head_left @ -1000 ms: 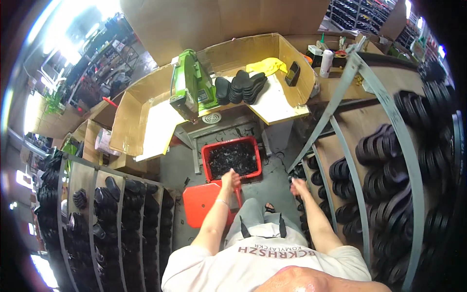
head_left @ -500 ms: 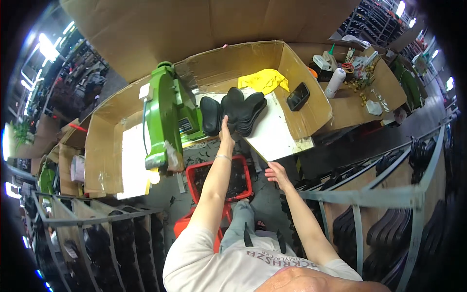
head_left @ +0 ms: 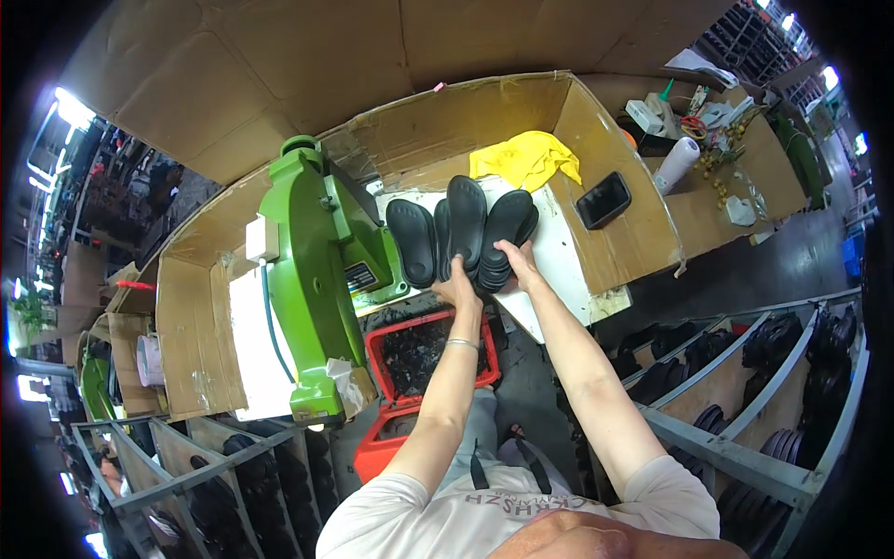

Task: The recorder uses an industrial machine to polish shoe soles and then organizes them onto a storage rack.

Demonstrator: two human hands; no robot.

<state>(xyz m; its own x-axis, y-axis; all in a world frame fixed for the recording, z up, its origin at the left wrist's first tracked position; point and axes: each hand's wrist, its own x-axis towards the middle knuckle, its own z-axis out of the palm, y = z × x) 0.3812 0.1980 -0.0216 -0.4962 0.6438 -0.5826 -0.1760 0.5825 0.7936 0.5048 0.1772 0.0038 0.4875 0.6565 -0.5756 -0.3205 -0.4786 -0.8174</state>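
Observation:
Several black shoe soles (head_left: 466, 228) lie stacked and fanned on a white work surface (head_left: 559, 252) inside a cardboard-walled booth. My left hand (head_left: 458, 291) rests at the near end of the middle soles, its fingers on them. Just to its right, my right hand (head_left: 517, 261) grips the near end of the right-hand soles. One more black sole (head_left: 412, 242) lies a little apart to the left, next to a green machine (head_left: 312, 279).
A yellow cloth (head_left: 526, 158) and a black phone (head_left: 603, 199) lie behind the soles. A red crate (head_left: 377, 345) of black pieces sits below the bench between my arms. Metal racks (head_left: 736, 456) of black soles stand right and lower left. A cluttered bench (head_left: 708, 140) lies far right.
My view has tipped up from the red crate to the bench. Both hands rose from the crate to the pile of soles; the right hand now grips them beside the left.

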